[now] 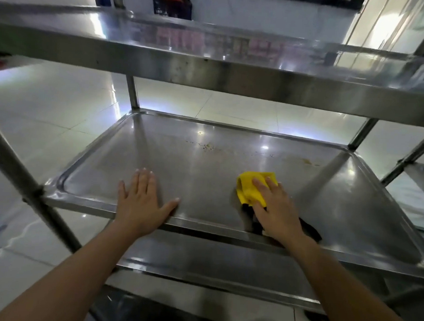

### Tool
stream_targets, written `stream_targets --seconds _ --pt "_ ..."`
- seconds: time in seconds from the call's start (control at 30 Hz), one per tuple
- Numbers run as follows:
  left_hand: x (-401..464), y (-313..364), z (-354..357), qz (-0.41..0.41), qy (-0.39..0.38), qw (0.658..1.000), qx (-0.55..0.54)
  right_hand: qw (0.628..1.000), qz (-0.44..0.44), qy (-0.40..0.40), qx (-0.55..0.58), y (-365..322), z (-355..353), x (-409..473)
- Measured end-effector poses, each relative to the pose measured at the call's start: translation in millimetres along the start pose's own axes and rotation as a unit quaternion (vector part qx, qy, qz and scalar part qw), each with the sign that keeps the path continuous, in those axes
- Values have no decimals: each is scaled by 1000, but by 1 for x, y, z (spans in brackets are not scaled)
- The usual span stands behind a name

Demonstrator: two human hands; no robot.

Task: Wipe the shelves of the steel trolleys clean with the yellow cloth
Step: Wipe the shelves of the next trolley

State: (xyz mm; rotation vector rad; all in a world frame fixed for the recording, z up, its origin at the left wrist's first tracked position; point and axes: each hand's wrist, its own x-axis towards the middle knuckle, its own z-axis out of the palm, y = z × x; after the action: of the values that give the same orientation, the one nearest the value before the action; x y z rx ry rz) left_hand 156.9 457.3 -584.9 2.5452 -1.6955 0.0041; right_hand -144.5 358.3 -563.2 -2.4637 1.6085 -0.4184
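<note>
A person wipes a steel trolley's middle shelf. The right hand presses the yellow cloth flat, grip loose. The left hand lies open, empty, bracing. Next, likely: push toward the crumbs farther back.

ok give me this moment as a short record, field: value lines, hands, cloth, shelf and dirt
left hand: flat, fingers spread, on the middle shelf's near edge
right hand: pressing the yellow cloth onto the shelf
middle shelf: steel tray, raised rim
dirt: brown specks and a stain beyond the cloth, not yet wiped
top shelf: above, nothing visible on it
</note>
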Motion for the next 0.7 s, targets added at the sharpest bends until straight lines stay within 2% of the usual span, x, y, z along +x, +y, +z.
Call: stream_targets --seconds 0.07,0.1,0.3,0.43,0.5,0.6,0.7 --pt "2 0 1 10 -2 1000 14 997 73 -3 -19 -3 1 16" --pt "4 -1 2 16 -3 1000 18 996 81 -13 -21 -15 6 26" --pt "9 -3 0 31 -41 998 34 993 -80 -79 18 -112 43 56" --pt "14 -14 -15 70 -29 996 49 992 -101 -70 7 -68 30 41" --pt "19 -20 -20 92 -8 994 62 997 -68 -29 -7 -25 18 37" --pt "22 -21 -17 78 -11 996 38 999 26 28 -30 24 1 46" --pt "23 -23 -9 66 -21 997 21 991 124 11 -48 22 3 76"
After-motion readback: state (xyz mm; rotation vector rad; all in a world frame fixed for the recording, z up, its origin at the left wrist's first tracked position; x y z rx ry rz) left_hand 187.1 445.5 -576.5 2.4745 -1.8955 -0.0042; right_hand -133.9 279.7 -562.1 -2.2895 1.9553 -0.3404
